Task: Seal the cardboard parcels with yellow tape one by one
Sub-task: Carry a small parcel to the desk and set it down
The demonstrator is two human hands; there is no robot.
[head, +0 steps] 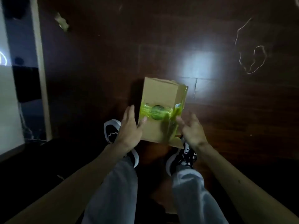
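A cardboard parcel [159, 94] is seen just below the centre of the frame, laid flat on a dark wooden floor [113, 54]. A band of yellow tape [146, 110] is wrapped across its top face, over a round green mark, and is carried down over its right side, where it looks crumpled. A loose flap is seen at the parcel's lower right corner.

The left hand [129, 125] is held against the parcel's left edge with the fingers straight and released; its thumb is laid on the top face beside the tape. The right hand [192, 128] is spread open at the parcel's lower right, its fingers blurred beside the taped side; whether they touch the tape cannot be told. Nothing is gripped by either hand.

Below the parcel, a black-and-white left shoe [110, 130] and right shoe [186, 157] are planted on the floor, and grey trousers [113, 191] fill the bottom of the frame. A bright reflection [199, 63] is cast on the floor above and to the right of the parcel. Thin pale strands [252, 62] are scattered in the upper right, and a crumpled scrap [62, 23] lies in the upper left.
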